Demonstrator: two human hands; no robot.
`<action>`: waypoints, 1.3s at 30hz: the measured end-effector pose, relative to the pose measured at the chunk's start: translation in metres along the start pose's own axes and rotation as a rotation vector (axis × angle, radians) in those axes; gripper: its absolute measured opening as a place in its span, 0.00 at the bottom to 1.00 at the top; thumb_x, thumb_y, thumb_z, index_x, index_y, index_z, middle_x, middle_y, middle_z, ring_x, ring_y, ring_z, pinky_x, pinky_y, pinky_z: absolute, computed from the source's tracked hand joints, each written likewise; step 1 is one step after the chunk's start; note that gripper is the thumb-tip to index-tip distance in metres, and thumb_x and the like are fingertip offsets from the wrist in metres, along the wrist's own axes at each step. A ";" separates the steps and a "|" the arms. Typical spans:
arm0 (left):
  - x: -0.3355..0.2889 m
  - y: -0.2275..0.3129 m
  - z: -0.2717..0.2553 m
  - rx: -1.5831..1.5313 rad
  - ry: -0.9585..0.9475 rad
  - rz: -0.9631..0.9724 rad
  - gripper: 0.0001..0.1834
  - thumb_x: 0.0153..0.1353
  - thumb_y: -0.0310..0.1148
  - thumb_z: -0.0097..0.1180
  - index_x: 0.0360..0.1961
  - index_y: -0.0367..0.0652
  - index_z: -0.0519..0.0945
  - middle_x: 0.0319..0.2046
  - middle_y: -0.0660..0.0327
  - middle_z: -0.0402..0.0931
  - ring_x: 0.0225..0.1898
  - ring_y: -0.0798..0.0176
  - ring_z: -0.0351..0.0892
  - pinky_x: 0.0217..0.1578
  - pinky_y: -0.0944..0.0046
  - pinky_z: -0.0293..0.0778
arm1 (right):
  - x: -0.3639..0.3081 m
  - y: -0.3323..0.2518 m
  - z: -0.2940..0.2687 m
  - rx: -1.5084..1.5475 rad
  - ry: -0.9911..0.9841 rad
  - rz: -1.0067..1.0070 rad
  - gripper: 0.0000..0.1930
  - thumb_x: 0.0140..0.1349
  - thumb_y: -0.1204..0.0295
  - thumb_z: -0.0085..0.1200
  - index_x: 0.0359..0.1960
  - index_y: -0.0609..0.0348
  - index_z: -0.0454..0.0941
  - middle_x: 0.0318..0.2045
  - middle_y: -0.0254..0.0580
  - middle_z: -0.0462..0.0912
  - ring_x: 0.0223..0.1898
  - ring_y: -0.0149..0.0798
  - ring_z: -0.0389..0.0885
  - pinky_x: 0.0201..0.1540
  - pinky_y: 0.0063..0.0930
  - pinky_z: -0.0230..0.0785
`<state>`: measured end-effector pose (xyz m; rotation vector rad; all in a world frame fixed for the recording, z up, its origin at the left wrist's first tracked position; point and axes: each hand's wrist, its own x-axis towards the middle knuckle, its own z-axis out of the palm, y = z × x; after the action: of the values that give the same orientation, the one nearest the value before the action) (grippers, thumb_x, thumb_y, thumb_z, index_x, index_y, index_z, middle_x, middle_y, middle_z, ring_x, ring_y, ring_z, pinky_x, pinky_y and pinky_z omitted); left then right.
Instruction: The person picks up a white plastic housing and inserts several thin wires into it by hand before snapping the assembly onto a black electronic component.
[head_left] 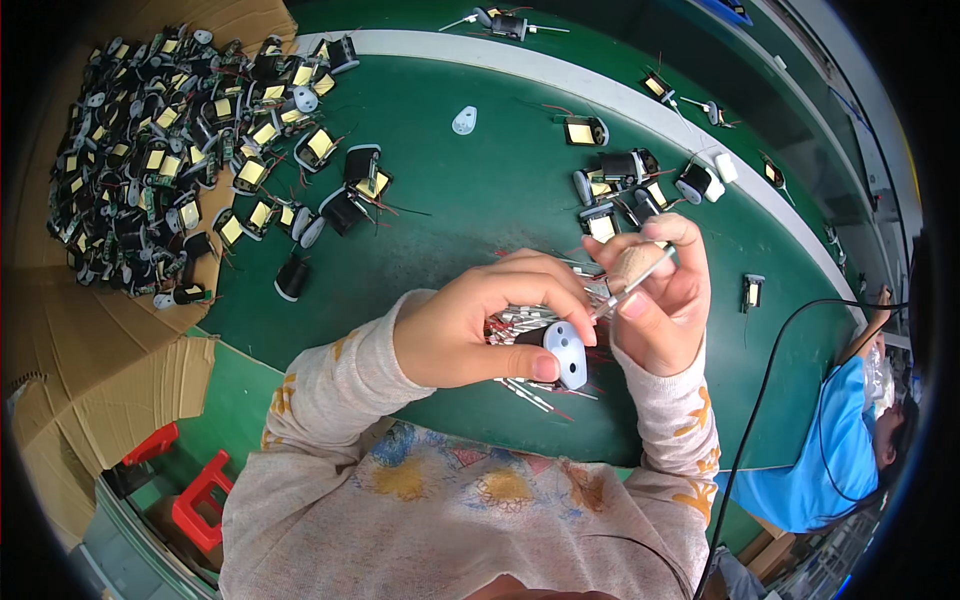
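Observation:
My left hand (480,315) is closed round a small black housing with a pale grey oval end cap (566,357); the cap faces right and has dark holes. Between the thumb and fingers of my right hand (668,315) is a thin, light-edged strip (640,280), slanting down toward the left fingertips. Its exact kind is unclear. A tan plaster wraps one right finger. Under both hands lies a pile of slim white-ended parts with red wires (530,397), partly hidden by the left hand.
At the left, a cardboard box (60,350) holds a heap of black units with yellow patches (165,150). More such units (620,170) lie at the back right. A loose grey cap (465,121) sits farther back. A black cable (765,390) hangs at right, near a person in blue (815,450).

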<state>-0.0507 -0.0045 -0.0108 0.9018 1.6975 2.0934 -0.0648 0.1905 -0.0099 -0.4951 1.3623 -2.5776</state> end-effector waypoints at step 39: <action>-0.009 -0.015 0.019 0.444 0.416 0.333 0.22 0.43 0.29 0.70 0.40 0.41 0.74 0.39 0.57 0.82 0.42 0.61 0.81 0.45 0.62 0.69 | -0.017 -0.050 0.030 -0.978 -0.151 -0.560 0.14 0.35 0.80 0.70 0.26 0.67 0.80 0.26 0.46 0.81 0.27 0.44 0.81 0.26 0.31 0.72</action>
<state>-0.0343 0.0083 -0.0258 0.9715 2.4445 2.2752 -0.0381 0.2013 0.0437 -1.3229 2.6622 -1.9183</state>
